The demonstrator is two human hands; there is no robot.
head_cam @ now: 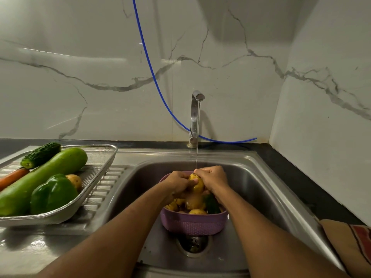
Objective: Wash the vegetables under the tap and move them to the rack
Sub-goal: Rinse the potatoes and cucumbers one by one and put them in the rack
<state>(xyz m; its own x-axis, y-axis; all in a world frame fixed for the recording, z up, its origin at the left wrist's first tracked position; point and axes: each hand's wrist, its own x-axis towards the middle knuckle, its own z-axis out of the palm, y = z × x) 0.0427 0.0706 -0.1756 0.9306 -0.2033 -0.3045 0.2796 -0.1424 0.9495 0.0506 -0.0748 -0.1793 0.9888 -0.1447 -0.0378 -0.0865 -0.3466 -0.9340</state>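
**Two hands, one potato under the stream**

Two fixtures came first by size: the steel sink (261, 177), and on its left drainboard the mesh rack (96, 177).

Rack contents, washed lot: one long pale-green gourd (46, 177), one green bell pepper (53, 193), one bitter gourd (41, 154), one carrot (12, 177) cut off by the frame edge, and one potato (75, 180) behind the pepper.

Purple basket (193, 223): stood in the sink over the drain, holding several unwashed potatoes (193, 203) and something dark green, kind not clear.

Tap (195, 117): running, with a thin stream falling onto the hands.

Left hand (177, 182) and right hand (213, 177): both curled around one yellow potato (196, 182), held above the basket directly under the water.

Risk noted, as a judgement: the wet potato could slip from the fingers and drop back among the unwashed ones, or strike the basin. On transfer, the crowded rack left little flat room near the pepper, so a round potato might roll off toward the drainboard edge. Runoff also fell into the basket below.
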